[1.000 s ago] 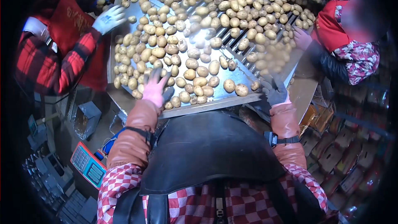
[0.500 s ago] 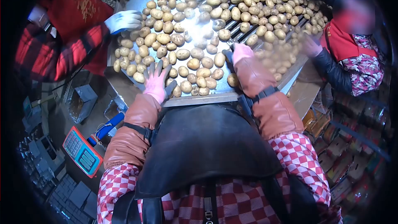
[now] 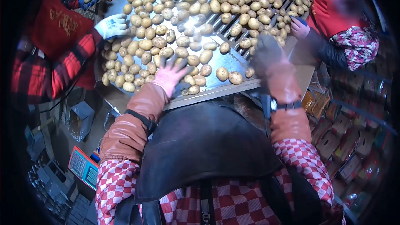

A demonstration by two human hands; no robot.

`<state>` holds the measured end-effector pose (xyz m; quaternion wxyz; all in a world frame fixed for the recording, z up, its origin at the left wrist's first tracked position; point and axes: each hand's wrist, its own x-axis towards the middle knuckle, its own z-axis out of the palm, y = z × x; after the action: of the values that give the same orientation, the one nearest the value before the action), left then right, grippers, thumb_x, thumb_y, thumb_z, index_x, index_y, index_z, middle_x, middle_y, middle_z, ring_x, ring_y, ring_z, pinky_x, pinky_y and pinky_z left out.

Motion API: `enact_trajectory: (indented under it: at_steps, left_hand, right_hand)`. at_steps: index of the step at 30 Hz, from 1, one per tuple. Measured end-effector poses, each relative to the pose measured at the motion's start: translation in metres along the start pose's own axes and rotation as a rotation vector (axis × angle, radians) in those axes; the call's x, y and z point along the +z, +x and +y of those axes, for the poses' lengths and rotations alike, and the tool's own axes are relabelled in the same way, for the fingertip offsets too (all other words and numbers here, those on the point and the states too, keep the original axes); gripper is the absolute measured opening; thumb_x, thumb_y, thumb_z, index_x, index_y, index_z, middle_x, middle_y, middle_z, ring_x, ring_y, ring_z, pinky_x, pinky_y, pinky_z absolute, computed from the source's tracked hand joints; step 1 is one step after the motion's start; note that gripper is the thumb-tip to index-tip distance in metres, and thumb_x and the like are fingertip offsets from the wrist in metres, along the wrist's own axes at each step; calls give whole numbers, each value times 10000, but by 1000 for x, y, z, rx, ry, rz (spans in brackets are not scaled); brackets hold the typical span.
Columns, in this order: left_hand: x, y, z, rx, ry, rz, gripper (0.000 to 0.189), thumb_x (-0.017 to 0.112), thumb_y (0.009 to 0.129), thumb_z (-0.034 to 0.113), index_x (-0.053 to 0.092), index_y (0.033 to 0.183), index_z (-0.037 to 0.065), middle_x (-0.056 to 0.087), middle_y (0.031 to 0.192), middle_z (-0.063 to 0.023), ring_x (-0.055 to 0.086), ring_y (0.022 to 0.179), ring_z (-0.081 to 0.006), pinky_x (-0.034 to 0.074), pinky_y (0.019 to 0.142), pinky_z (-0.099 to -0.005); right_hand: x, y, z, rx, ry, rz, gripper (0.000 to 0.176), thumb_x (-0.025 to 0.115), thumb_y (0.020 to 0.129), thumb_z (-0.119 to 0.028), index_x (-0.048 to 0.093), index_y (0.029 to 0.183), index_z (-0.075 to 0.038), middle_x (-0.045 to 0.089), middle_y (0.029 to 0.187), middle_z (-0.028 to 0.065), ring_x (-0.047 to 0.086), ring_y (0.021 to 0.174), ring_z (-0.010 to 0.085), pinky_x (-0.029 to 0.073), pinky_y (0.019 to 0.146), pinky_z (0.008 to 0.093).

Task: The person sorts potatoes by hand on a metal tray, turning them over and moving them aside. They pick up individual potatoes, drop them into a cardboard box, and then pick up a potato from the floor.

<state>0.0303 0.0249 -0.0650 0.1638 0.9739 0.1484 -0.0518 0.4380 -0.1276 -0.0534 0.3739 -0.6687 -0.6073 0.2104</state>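
Note:
A metal sorting table [image 3: 216, 86] is covered with several yellow potatoes [image 3: 166, 37]. My left hand [image 3: 171, 75], in a pink glove, lies flat with fingers spread on the potatoes at the table's near edge. My right hand [image 3: 266, 50], in a dark glove, is blurred over the table's right edge, beside potatoes on the slotted rollers [image 3: 235, 21]. Whether it holds anything is unclear. Three loose potatoes [image 3: 228, 75] lie between my hands. I wear brown sleeve covers and a black apron.
A person in red plaid at the left has a white-gloved hand [image 3: 110, 25] on the potatoes. Another person in a red vest reaches in from the right with one hand [image 3: 298, 27]. A red scale [image 3: 83, 167] sits low left. Cardboard boxes [image 3: 333, 141] stand at the right.
My right hand has pulled back from the middle of the table to its right edge. My left hand slid slightly right and further onto the potatoes.

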Motion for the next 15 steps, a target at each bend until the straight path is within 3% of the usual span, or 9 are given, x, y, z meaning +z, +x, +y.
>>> enact_trajectory:
  at_steps: [2, 4, 6, 7, 9, 10, 11, 12, 15]
  left_hand:
    - [0, 2, -19, -171, 72, 63, 640, 657, 880, 383, 448, 1470, 249, 369, 1548, -122, 275, 1448, -428, 172, 1149, -668]
    - [10, -2, -41, -336, -23, 242, 658, 663, 873, 353, 438, 1483, 250, 365, 1555, -118, 277, 1445, -433, 162, 1161, -654]
    - [6, -2, -41, -420, 22, 208, 659, 658, 876, 336, 434, 1489, 249, 354, 1561, -125, 273, 1445, -434, 152, 1176, -636]
    - [5, 2, -38, -422, 31, 212, 649, 657, 875, 326, 444, 1481, 236, 352, 1557, -137, 268, 1447, -428, 142, 1184, -627]
    - [17, 10, -41, -411, 24, 248, 644, 656, 879, 328, 446, 1480, 230, 347, 1559, -142, 261, 1449, -428, 140, 1188, -620]
    - [20, 15, -43, -411, 14, 280, 640, 655, 883, 331, 448, 1479, 223, 341, 1561, -147, 255, 1452, -428, 139, 1191, -612]
    - [18, 18, -42, -432, -18, 244, 627, 649, 898, 348, 449, 1478, 215, 330, 1567, -152, 239, 1459, -431, 134, 1195, -603]
    - [16, 20, -41, -416, -16, 247, 627, 649, 898, 348, 449, 1478, 215, 330, 1567, -152, 239, 1459, -431, 134, 1195, -603]
    - [3, 11, -36, -402, -25, 212, 583, 636, 923, 344, 468, 1463, 200, 345, 1559, -159, 250, 1463, -415, 160, 1191, -596]
  right_hand:
    - [-31, -47, -9, 284, 100, -538, 242, 635, 923, -223, 694, 1096, -64, 654, 849, 42, 571, 709, 118, 486, 681, 297]
    - [-23, -90, -74, 1138, 578, -524, 289, 675, 912, -269, 713, 1125, -78, 676, 828, 56, 612, 731, 168, 506, 746, 330]
    - [-23, -103, -110, 611, -189, -507, 332, 706, 896, -294, 712, 1166, -101, 718, 875, 96, 677, 827, 232, 528, 826, 360]
    - [-5, -108, -99, 761, -104, -296, 357, 715, 889, -249, 680, 1221, -122, 734, 1019, 135, 701, 967, 279, 529, 878, 377]
    - [26, -89, -111, 696, -93, -46, 467, 715, 872, -210, 610, 1315, -105, 706, 1141, 157, 667, 1080, 339, 520, 941, 405]
    - [43, -85, -104, 553, -269, -184, 451, 683, 886, -142, 590, 1320, -66, 668, 1191, 185, 630, 1137, 341, 486, 1005, 392]
    - [57, -69, -123, 630, -438, -340, 500, 670, 877, -128, 552, 1363, -108, 609, 1284, 207, 544, 1246, 374, 433, 1070, 418]
    - [81, -65, -98, 678, -469, -448, 544, 671, 870, -142, 521, 1393, -137, 583, 1326, 201, 504, 1288, 371, 410, 1091, 427]
    - [72, -54, -107, 683, -239, -285, 512, 691, 863, -121, 570, 1361, -141, 632, 1250, 195, 585, 1192, 346, 462, 1026, 404]
